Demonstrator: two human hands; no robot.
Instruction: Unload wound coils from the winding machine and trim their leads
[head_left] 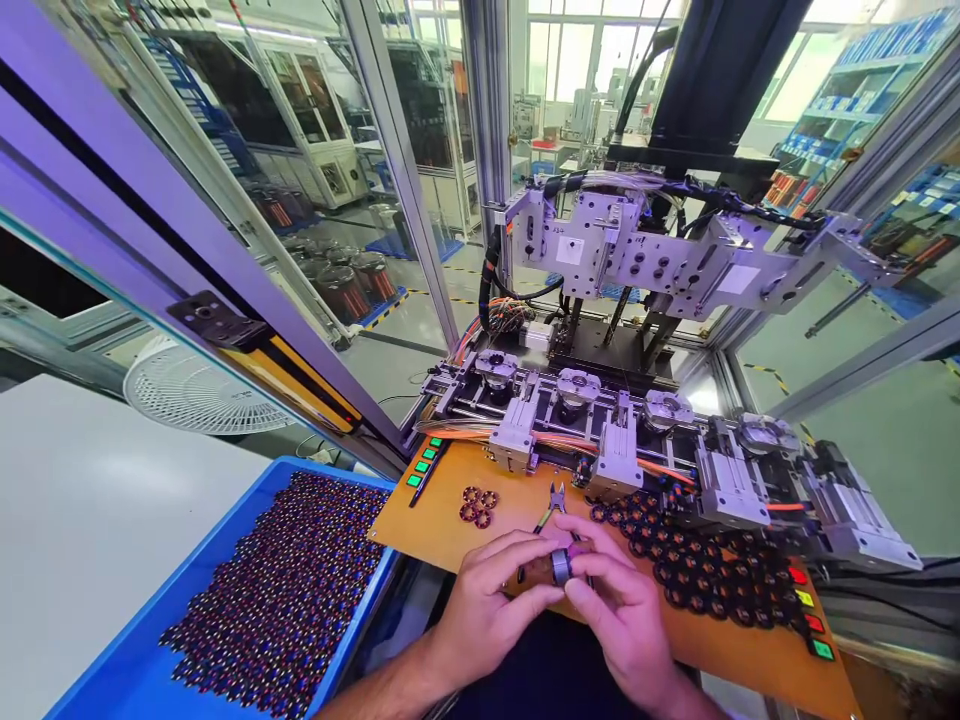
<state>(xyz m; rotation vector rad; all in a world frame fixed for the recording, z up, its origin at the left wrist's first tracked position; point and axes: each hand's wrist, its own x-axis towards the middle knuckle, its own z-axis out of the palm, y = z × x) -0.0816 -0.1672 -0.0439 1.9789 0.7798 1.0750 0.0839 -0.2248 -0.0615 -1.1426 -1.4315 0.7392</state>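
Observation:
My left hand and my right hand meet over the near edge of the orange worktop. Between their fingertips sits a small grey ring-shaped part, pinched from both sides. Just beyond my fingers a pair of small cutters lies on the worktop, jaws pointing away. Three dark wound rings lie in a cluster to the left of the cutters. A heap of several similar dark rings covers the worktop to the right of my hands.
A blue tray packed with several dark rings stands at the left. Behind the worktop a winding machine carries a row of round fixtures, with a tool head above. Green buttons sit left, coloured buttons right. A fan stands behind glass.

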